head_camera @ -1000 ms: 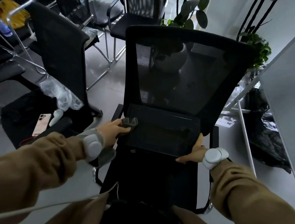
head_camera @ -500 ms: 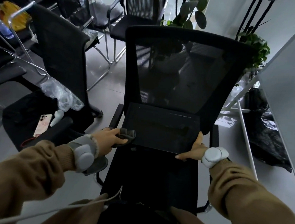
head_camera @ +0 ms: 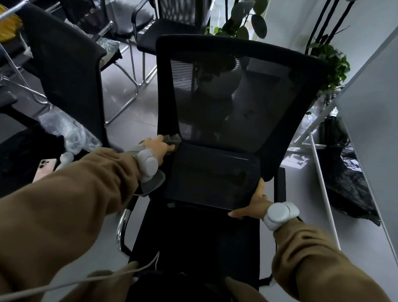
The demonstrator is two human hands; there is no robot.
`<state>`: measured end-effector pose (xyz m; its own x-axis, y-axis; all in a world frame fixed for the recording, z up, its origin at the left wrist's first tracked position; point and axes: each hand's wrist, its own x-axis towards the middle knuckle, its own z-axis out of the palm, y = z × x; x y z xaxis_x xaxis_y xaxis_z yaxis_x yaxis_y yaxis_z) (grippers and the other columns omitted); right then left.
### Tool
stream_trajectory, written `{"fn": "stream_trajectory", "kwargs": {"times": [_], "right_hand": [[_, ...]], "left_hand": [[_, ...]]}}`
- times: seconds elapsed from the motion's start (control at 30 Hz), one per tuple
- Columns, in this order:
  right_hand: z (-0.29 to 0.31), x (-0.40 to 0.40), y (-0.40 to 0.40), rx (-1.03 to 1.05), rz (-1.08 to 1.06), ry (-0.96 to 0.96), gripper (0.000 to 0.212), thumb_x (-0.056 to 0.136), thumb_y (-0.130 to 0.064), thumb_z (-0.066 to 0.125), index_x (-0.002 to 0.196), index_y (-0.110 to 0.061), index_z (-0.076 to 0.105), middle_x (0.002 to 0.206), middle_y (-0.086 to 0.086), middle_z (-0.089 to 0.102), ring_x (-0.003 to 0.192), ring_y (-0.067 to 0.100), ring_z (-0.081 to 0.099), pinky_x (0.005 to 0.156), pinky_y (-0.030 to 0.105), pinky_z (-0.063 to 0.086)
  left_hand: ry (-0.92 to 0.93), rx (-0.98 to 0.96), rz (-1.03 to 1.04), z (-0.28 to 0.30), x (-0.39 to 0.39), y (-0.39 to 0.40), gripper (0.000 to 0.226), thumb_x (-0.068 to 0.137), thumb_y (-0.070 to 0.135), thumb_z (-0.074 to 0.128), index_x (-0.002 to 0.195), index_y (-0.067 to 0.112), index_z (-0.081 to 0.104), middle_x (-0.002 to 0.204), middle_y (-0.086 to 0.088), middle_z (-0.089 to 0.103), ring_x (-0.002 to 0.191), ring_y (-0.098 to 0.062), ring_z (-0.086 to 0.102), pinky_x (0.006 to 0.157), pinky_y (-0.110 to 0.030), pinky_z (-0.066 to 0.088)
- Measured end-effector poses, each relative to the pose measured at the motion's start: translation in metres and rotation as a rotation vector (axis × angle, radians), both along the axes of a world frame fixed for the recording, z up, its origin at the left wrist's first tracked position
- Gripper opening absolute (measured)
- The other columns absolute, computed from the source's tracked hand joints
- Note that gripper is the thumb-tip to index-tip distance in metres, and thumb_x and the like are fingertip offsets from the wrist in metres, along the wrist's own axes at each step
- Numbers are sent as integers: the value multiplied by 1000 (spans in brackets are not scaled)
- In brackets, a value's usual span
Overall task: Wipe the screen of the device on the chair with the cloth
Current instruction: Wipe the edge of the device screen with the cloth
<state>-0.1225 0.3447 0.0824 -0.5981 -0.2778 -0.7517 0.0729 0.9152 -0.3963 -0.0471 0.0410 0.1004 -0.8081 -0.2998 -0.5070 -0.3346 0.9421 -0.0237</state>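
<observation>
While right hand (head_camera: pixel 254 203) grips device (head_camera: pixel 212 175) corner, left hand (head_camera: pixel 156 147) presses cloth (head_camera: pixel 172 139) at top-left edge.

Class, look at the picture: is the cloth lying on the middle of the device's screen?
No. The left hand grips the cloth at the upper left corner of the device, not at its middle.

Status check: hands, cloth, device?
Left hand grips cloth at device's top-left corner. Right hand holds its bottom-right corner. Screen unobstructed.
</observation>
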Motion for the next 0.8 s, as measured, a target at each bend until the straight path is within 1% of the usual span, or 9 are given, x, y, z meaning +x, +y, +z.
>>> {"fn": "stream_trajectory", "kwargs": {"times": [0.1,0.2,0.3,0.4,0.53,0.6,0.7,0.8], "right_hand": [[0,-1,0,3,7,0,145,62,-25,88,142,-23,-34,152,20,18,140,37,27,115,50,28],[0,-2,0,10,7,-11,144,63,-25,87,143,-24,-34,153,20,15,141,37,27,115,49,28],[1,-3,1,23,13,-26,144,64,-25,87,142,-24,-34,153,19,16,140,37,29,115,47,29],[2,-3,0,29,16,-29,145,64,-26,87,142,-24,-35,152,20,19,138,36,31,114,46,30],[5,-4,-1,39,34,-37,146,65,-27,87,140,-23,-38,152,21,19,139,36,30,115,46,30],[6,-4,-1,49,42,-40,147,64,-28,87,140,-22,-39,152,21,18,140,36,29,115,46,29],[6,-3,-2,60,49,-41,147,64,-28,87,140,-22,-39,152,21,18,140,36,28,115,46,29],[8,-3,-2,74,68,-46,147,64,-30,86,140,-21,-39,152,21,19,140,36,29,115,46,29]], "left_hand": [[37,15,42,-2,-11,-6,59,85,15,53,139,32,34,128,-14,37,108,-39,52,96,-42,46],[83,-3,71,-7,-14,-4,56,83,17,55,134,32,37,123,-13,39,103,-38,52,88,-42,47],[123,-10,61,-17,-8,-2,58,83,15,54,135,34,34,125,-11,37,106,-38,49,92,-44,46],[156,31,30,-23,5,-5,60,84,10,51,136,36,36,130,-9,37,110,-38,47,95,-43,43],[96,71,-42,-20,33,-4,64,84,7,47,140,36,33,138,-7,33,120,-35,41,106,-41,37],[70,63,-122,-16,50,0,66,85,7,46,141,38,30,140,-4,31,120,-32,41,106,-41,37],[21,87,-224,-9,76,7,69,85,6,46,142,40,26,144,0,26,119,-29,42,104,-34,38],[-39,114,-292,-3,100,13,70,85,6,44,142,42,24,143,1,28,120,-26,41,105,-33,37]]}}
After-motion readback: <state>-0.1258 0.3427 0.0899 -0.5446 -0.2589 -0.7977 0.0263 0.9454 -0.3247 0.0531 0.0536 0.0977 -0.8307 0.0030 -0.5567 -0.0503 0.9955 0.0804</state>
